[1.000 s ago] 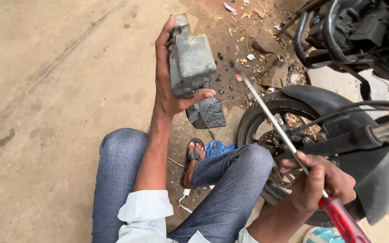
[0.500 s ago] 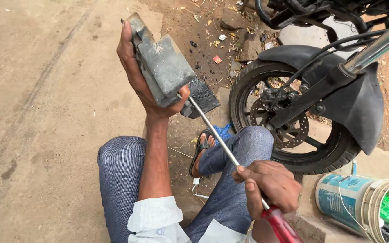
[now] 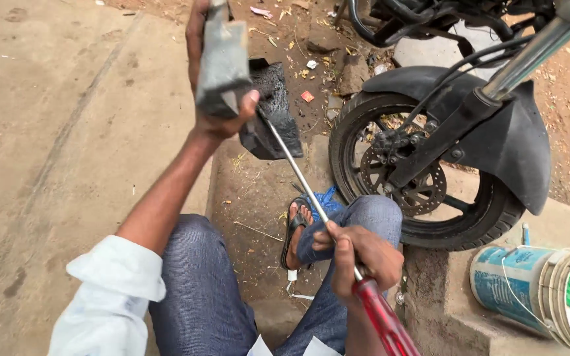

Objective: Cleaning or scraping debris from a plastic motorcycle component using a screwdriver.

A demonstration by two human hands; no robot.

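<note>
My left hand [image 3: 214, 99] is raised and grips a dirty grey boxy engine part [image 3: 224, 62] with a black open housing [image 3: 272, 112] on its right side. My right hand [image 3: 357, 257] holds a long screwdriver [image 3: 298, 175] by its red handle [image 3: 384, 320], near my right knee. The metal shaft slants up and left, and its tip rests against the part just below my left thumb. I sit with both knees bent in blue jeans, one foot in a sandal [image 3: 296, 227].
A motorcycle front wheel [image 3: 423, 184] with black mudguard and fork stands close on the right. A plastic bucket [image 3: 536, 290] lies on its side at lower right. Concrete pavement spreads left; dirt with stones and litter lies behind.
The view shifted left and the part rose higher in frame, turned more edge-on. The screwdriver tip stays against the part, and my right hand has moved slightly lower.
</note>
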